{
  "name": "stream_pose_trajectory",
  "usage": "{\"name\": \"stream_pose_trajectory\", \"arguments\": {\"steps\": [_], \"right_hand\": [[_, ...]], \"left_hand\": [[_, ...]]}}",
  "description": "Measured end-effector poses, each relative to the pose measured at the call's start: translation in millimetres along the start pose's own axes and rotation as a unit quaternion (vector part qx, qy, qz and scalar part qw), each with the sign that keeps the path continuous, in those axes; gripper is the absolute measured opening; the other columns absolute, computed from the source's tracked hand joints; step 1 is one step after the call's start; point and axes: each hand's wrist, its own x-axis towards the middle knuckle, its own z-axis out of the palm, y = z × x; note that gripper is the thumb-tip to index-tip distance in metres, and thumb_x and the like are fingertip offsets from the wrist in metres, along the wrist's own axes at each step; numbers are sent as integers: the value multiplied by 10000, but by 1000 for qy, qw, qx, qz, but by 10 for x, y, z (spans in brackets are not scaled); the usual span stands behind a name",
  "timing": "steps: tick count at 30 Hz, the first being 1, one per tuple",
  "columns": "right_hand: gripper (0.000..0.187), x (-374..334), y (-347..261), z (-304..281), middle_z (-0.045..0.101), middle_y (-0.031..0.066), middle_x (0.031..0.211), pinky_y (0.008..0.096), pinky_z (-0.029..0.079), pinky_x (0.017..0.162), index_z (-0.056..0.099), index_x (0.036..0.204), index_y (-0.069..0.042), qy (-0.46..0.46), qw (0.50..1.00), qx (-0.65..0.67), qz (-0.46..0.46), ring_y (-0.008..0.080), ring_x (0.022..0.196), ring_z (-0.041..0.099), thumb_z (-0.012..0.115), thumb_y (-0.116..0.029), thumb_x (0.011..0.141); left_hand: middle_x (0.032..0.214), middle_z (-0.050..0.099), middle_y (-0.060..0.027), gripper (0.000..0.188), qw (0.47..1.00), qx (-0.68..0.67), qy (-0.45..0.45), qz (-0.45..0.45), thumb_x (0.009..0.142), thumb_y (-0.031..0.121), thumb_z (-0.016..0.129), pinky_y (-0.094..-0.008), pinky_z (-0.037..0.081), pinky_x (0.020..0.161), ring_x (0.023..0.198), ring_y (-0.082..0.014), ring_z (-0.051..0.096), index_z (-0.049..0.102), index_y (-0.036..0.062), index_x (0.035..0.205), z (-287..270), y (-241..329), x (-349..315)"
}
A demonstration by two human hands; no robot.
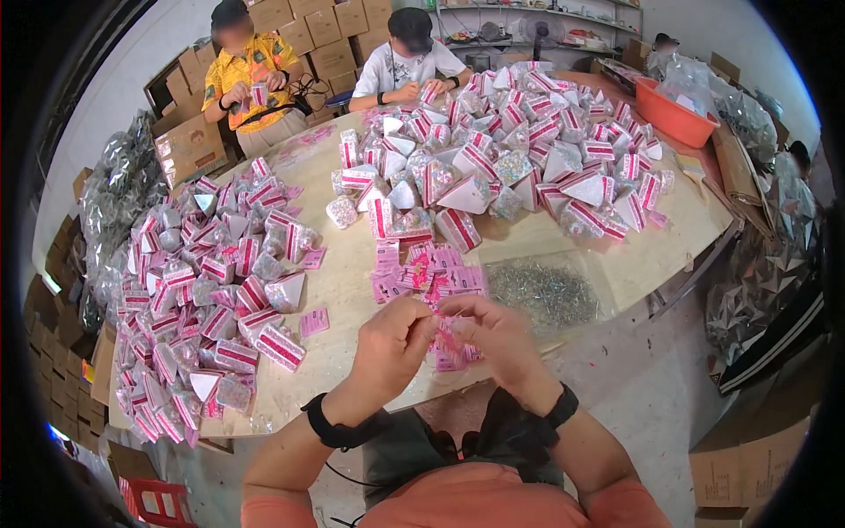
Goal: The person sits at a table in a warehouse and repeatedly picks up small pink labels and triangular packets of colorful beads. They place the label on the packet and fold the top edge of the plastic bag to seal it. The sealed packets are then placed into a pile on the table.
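My left hand point(393, 345) and my right hand point(498, 339) meet above the near edge of the table, fingertips almost touching. Both are closed in a pinch; whatever sits between the fingers is too small to make out. Right beneath and beyond them lies a loose pile of pink cards point(451, 280). Some pink cards also show below my fingertips, partly hidden by the hands. Beside my right hand, a clear plastic bag point(600, 297) lies flat under a heap of thin, shiny metal pieces point(544, 295).
Small packs with pink-and-white labels form a big heap point(493, 167) at the back and another point(202, 299) on the left. Two people point(251, 75) work across the table point(352, 264). An orange basin point(673, 114) and a brush point(693, 172) are at the right; cartons point(330, 53) stand behind.
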Motion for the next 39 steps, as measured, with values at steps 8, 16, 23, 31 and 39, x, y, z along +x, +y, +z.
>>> {"name": "stream_pose_trajectory", "arguments": {"steps": [8, 16, 23, 31, 39], "right_hand": [[111, -121, -1, -40, 607, 61, 714, 227, 467, 564, 599, 840, 10, -91, 980, 138, 110, 118, 590, 571, 574, -98, 830], [154, -253, -62, -86, 598, 76, 668, 228, 453, 488, 588, 775, -7, -157, 958, 150, 188, 127, 533, 558, 597, -152, 825], [137, -431, -99, -19, 583, 66, 670, 239, 455, 493, 568, 811, -6, -179, 942, 152, 239, 130, 559, 561, 579, -142, 832], [137, -648, -157, 459, 528, 71, 719, 306, 437, 553, 498, 918, -28, -84, 985, -144, 42, 157, 610, 547, 508, -87, 794], [136, -873, -37, 536, 539, 146, 811, 400, 424, 622, 499, 904, -35, -5, 891, -387, -236, 334, 750, 543, 508, -137, 813]], "left_hand": [[839, 549, -109, 192, 992, -75, -94, 31, 747, 81, 612, -323, 449, 687, 781, -236, 552, 551, 21, 919, -57, -18, 8], [965, 561, -125, 352, 965, -148, -217, 21, 737, 143, 638, -322, 443, 797, 886, -249, 561, 540, 23, 1053, -225, 107, -24], [726, 549, -114, 104, 989, 15, -115, 97, 757, 98, 610, -378, 440, 593, 667, -310, 535, 561, 22, 808, -257, 175, -351], [598, 489, -33, 87, 998, -49, -13, -25, 822, 62, 535, -243, 366, 493, 536, -109, 459, 561, 16, 753, -200, 313, -639], [578, 411, 36, 239, 978, -172, -14, -117, 897, 162, 464, -206, 300, 488, 549, -38, 356, 495, 28, 701, -193, 362, -790]]}}
